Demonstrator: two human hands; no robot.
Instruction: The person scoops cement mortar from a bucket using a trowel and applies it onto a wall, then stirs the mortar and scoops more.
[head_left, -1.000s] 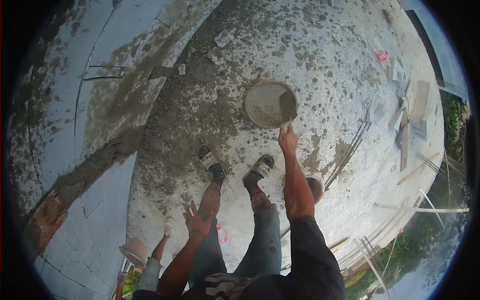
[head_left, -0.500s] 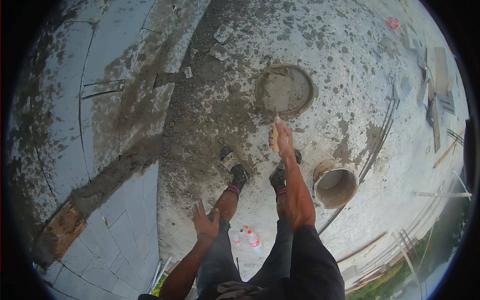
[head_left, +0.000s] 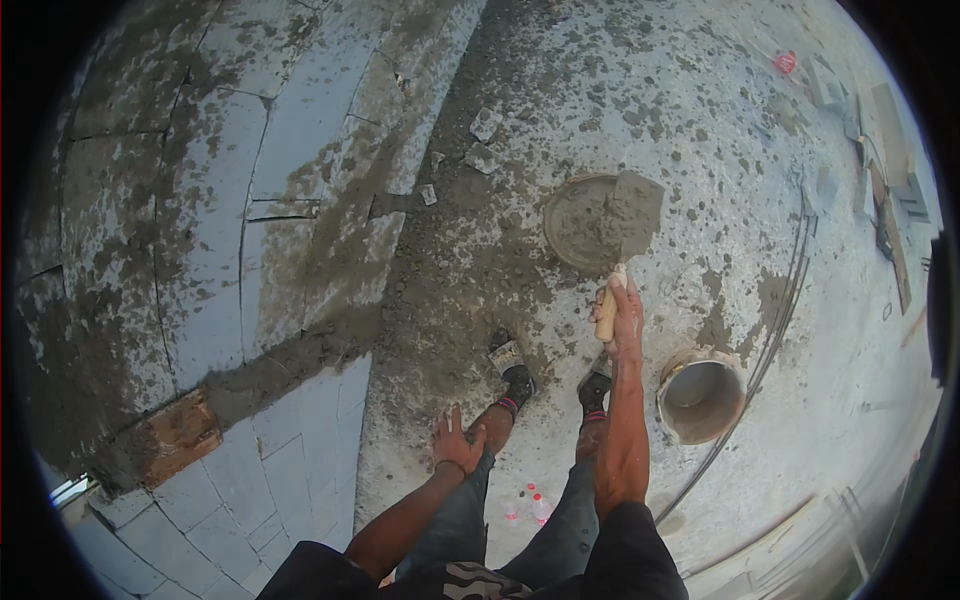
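My right hand point(head_left: 622, 315) grips the pale wooden handle point(head_left: 606, 316) of a trowel, its flat blade point(head_left: 642, 205) carrying grey mortar over the right rim of a shallow round pan point(head_left: 563, 230) on the concrete floor point(head_left: 720, 180). My left hand point(head_left: 456, 440) has its fingers spread and empty, beside my left leg at about knee level. My sandalled feet point(head_left: 510, 362) stand on the mortar-splattered floor below the pan.
At left is a block surface point(head_left: 215, 140) with a mortar band and a wooden piece point(head_left: 180, 440). A bucket point(head_left: 700, 400), long rods point(head_left: 775, 340), plastic bottles point(head_left: 541, 508), rubble point(head_left: 483, 158), stacked boards point(head_left: 890, 180) and a red object point(head_left: 785, 62) lie around.
Since half a second ago the trowel blade has turned flat and moved to the pan's right side with mortar on it. The view has shifted, showing more blockwork at left.
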